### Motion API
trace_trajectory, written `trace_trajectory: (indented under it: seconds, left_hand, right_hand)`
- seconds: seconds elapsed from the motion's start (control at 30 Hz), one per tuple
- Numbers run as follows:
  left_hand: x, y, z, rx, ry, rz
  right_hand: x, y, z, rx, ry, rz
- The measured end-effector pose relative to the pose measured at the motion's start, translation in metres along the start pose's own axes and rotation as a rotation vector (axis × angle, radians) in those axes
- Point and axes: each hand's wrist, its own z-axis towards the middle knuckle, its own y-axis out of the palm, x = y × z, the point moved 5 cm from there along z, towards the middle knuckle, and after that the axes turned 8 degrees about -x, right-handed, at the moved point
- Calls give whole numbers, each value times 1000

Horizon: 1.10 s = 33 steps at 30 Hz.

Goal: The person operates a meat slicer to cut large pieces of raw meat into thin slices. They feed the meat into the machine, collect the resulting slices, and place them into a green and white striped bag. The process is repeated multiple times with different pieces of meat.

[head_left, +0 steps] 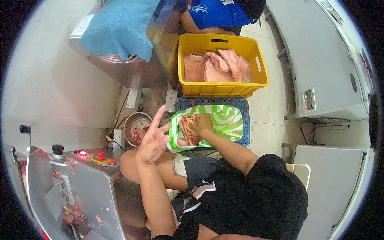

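Observation:
A green-and-white striped plastic bag [224,120] lies open on a blue crate [245,120] in front of my knees. My left hand [153,141] pinches the bag's left rim, with the index finger sticking up and the other fingers spread. Inside the bag's mouth, my right hand [202,124] grips a slab of raw red-and-white meat [188,130], which is partly in the bag. The bag hides the rest of the slab.
Beyond the blue crate stands a yellow crate [222,86] with several pale meat slabs [216,66]. A metal bowl of scraps [136,129] sits on the floor at left. A steel machine with red buttons [86,188] is at lower left. Another person's blue shirt [218,12] shows at the top. Grey cabinets [320,60] stand at right.

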Motion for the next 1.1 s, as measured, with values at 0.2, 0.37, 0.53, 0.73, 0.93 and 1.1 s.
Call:
trace_trajectory:
  seconds: [0.2, 0.37, 0.53, 0.73, 0.93, 1.1]
  left_hand:
    - [-4, 5, 3, -115, 15, -12]
    - [-3, 7, 4, -177, -18, -10]
    - [-7, 2, 4, -167, -39, 11]
    - [-8, 3, 4, -179, -40, 3]
    - [-7, 2, 4, -178, -22, 3]
    - [-5, 3, 4, -186, -17, -25]
  right_hand:
    - [-29, 17, -22, -274, -120, -263]
    - [-62, -5, -36, -164, -125, -124]
    - [-52, -1, -45, 148, -200, -134]
    - [-56, 13, -40, 116, -308, -211]
    - [-33, 21, -43, -53, -315, 124]
    - [75, 38, -26, 15, -49, 474]
